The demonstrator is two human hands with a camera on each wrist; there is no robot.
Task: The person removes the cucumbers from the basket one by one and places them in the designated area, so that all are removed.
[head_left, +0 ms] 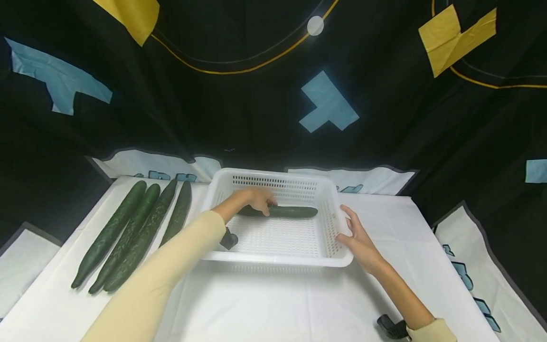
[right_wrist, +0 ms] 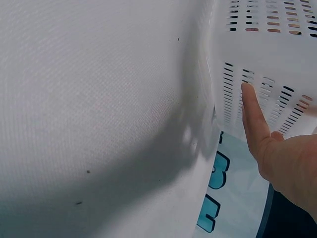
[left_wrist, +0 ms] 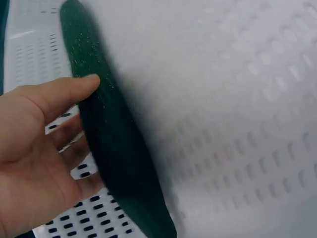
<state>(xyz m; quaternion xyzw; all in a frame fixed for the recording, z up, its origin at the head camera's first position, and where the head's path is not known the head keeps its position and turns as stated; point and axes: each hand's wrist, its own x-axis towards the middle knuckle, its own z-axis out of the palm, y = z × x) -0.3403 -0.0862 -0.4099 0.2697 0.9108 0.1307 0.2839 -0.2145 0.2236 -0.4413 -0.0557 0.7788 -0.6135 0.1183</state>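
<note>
A white perforated plastic basket (head_left: 273, 259) stands on the white-covered table. Inside it, a dark green cucumber (head_left: 295, 212) lies crosswise towards the back wall. My left hand (head_left: 255, 198) reaches in and holds this cucumber near its left part. In the left wrist view the thumb lies on one face of the cucumber (left_wrist: 116, 134), and the other fingers go behind it. My right hand (head_left: 359, 240) touches the basket's right side at the rim. In the right wrist view a straight finger (right_wrist: 255, 116) rests along the outer wall of the basket (right_wrist: 297, 59).
Several long cucumbers (head_left: 128, 237) lie side by side on the table, left of the basket. A white cloth (head_left: 273, 304) covers the table. Behind it hangs a black curtain (head_left: 239, 118) with blue and yellow tape pieces.
</note>
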